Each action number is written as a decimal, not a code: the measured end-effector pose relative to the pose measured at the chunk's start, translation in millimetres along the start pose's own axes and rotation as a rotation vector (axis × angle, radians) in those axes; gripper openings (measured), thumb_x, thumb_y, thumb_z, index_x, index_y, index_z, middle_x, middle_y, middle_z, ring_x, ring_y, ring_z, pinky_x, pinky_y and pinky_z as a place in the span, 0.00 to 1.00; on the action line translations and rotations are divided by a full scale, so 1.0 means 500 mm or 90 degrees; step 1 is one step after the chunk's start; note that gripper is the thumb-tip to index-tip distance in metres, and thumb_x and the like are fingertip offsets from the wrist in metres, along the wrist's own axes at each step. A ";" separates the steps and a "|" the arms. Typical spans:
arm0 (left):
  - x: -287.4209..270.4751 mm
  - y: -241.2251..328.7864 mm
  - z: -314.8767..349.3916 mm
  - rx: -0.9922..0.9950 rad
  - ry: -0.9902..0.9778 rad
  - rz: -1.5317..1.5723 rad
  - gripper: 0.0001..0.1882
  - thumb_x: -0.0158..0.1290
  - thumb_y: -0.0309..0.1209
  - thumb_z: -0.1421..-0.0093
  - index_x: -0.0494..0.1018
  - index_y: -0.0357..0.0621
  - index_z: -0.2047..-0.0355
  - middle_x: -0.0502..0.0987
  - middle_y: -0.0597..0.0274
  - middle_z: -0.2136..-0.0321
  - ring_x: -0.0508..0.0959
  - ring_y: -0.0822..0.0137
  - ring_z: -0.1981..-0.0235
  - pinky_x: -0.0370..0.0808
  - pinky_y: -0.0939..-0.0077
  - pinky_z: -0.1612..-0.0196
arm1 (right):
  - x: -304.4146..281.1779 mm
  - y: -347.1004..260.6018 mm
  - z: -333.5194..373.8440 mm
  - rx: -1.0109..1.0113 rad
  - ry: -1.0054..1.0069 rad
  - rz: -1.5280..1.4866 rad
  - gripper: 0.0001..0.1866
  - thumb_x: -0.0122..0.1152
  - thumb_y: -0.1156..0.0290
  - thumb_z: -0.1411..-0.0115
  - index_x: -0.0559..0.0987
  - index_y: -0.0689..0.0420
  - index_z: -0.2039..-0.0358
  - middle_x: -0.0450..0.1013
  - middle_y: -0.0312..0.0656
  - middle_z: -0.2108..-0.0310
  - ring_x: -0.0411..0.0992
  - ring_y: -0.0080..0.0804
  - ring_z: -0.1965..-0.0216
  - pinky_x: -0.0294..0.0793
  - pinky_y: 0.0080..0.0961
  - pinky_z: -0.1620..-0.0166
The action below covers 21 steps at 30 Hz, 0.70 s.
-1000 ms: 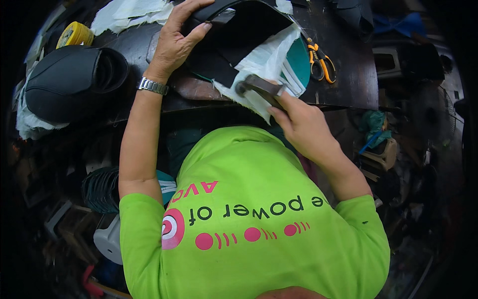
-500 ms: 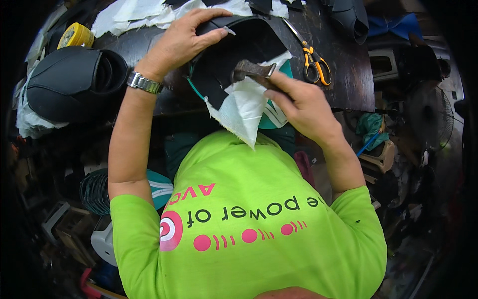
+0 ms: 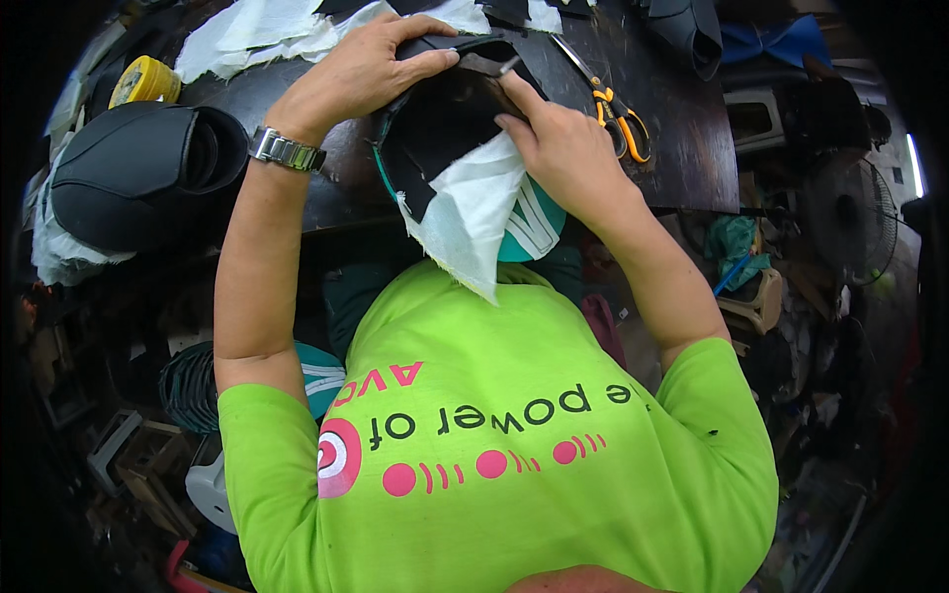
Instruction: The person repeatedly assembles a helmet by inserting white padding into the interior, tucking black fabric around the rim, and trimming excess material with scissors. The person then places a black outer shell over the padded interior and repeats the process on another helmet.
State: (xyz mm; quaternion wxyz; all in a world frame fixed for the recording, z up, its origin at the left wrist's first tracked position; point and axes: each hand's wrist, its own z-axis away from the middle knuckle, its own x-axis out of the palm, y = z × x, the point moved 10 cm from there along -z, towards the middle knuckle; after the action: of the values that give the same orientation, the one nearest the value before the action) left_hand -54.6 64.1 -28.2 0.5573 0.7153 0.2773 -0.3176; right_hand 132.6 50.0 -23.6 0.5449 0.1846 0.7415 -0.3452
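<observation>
A hollow black-lined piece with a teal outside [image 3: 530, 240] and white stripes lies at the table's near edge, its opening toward me. My left hand [image 3: 381, 79] pinches its far rim between thumb and fingers. In my right hand [image 3: 573, 148] is a hammer, its dark metal head [image 3: 489, 65] against the inside of the far rim, near my left thumb; the handle is mostly hidden by the hand. A white cloth piece [image 3: 465, 212] with frayed edges lies over the near side of the opening and hangs toward my shirt.
Orange-and-black scissors [image 3: 615, 119] lie right of the piece on the dark table [image 3: 682, 138]. A black rolled padded piece [image 3: 138, 173] and a yellow tub [image 3: 146, 81] stand at the left. White cloth scraps [image 3: 267, 38] lie along the back. A fan [image 3: 860, 217] stands at the right.
My right hand has moved the hammer away from me, from above the white cloth to the far rim. The left hand keeps its hold.
</observation>
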 end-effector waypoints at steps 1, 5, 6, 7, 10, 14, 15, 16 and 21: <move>0.000 0.000 -0.001 0.002 -0.001 0.016 0.23 0.56 0.50 0.31 0.78 0.54 0.42 0.79 0.53 0.49 0.79 0.56 0.47 0.76 0.68 0.46 | 0.004 -0.005 -0.012 -0.001 -0.003 -0.045 0.22 0.55 0.59 0.31 0.66 0.40 0.37 0.80 0.56 0.69 0.79 0.63 0.65 0.79 0.55 0.60; -0.002 0.003 -0.002 0.016 0.027 0.042 0.23 0.55 0.50 0.31 0.77 0.53 0.41 0.79 0.52 0.49 0.79 0.57 0.48 0.76 0.69 0.47 | 0.040 -0.039 -0.011 -0.006 -0.063 -0.138 0.22 0.55 0.56 0.31 0.68 0.40 0.38 0.80 0.57 0.67 0.79 0.64 0.63 0.78 0.56 0.57; 0.001 0.004 -0.003 0.016 0.021 0.042 0.23 0.54 0.50 0.30 0.78 0.53 0.42 0.80 0.52 0.49 0.79 0.57 0.48 0.76 0.69 0.47 | 0.048 -0.053 -0.003 -0.031 -0.088 -0.154 0.22 0.55 0.57 0.31 0.68 0.39 0.38 0.81 0.57 0.68 0.80 0.61 0.63 0.80 0.54 0.58; 0.003 0.001 -0.003 0.004 0.019 0.032 0.23 0.54 0.51 0.30 0.78 0.54 0.42 0.80 0.52 0.49 0.79 0.57 0.48 0.76 0.69 0.46 | 0.048 -0.054 0.003 -0.034 -0.093 -0.132 0.22 0.56 0.57 0.31 0.68 0.38 0.38 0.80 0.55 0.68 0.80 0.60 0.64 0.80 0.53 0.60; 0.014 0.001 -0.009 -0.012 -0.031 0.029 0.24 0.54 0.52 0.31 0.78 0.55 0.42 0.80 0.52 0.49 0.79 0.56 0.48 0.76 0.68 0.46 | 0.025 -0.032 0.011 -0.011 -0.033 -0.022 0.22 0.56 0.58 0.31 0.68 0.39 0.38 0.80 0.52 0.70 0.80 0.59 0.67 0.81 0.51 0.63; 0.012 0.012 -0.018 -0.029 -0.039 -0.032 0.24 0.54 0.54 0.31 0.79 0.57 0.42 0.80 0.51 0.49 0.80 0.55 0.48 0.77 0.67 0.46 | 0.002 0.007 0.041 0.023 0.019 0.036 0.23 0.57 0.59 0.31 0.68 0.41 0.37 0.78 0.51 0.71 0.80 0.59 0.70 0.80 0.51 0.66; 0.013 0.013 -0.020 -0.043 -0.042 -0.043 0.25 0.55 0.54 0.32 0.79 0.57 0.42 0.80 0.50 0.49 0.79 0.54 0.48 0.77 0.67 0.47 | 0.001 0.012 0.057 0.037 0.016 0.008 0.23 0.58 0.59 0.32 0.69 0.41 0.37 0.78 0.51 0.71 0.80 0.58 0.70 0.80 0.50 0.66; 0.011 0.018 -0.022 -0.043 -0.041 -0.045 0.25 0.55 0.54 0.32 0.78 0.57 0.42 0.80 0.50 0.49 0.80 0.54 0.48 0.77 0.67 0.47 | -0.005 0.016 0.076 0.044 0.005 -0.002 0.24 0.58 0.59 0.31 0.69 0.41 0.36 0.78 0.51 0.71 0.80 0.58 0.70 0.80 0.49 0.66; 0.012 0.013 -0.047 -0.086 -0.119 -0.077 0.27 0.55 0.57 0.33 0.78 0.56 0.42 0.82 0.48 0.50 0.82 0.50 0.50 0.79 0.62 0.48 | -0.088 0.045 0.150 0.072 -0.017 -0.130 0.23 0.63 0.62 0.34 0.75 0.46 0.39 0.80 0.52 0.65 0.81 0.54 0.65 0.80 0.41 0.61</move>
State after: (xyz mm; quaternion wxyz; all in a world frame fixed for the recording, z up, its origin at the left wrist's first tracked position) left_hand -42.4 85.6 -24.7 0.6075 0.6252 0.2880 -0.3964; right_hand 213.0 16.6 -1.8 0.5055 0.1341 0.7287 -0.4422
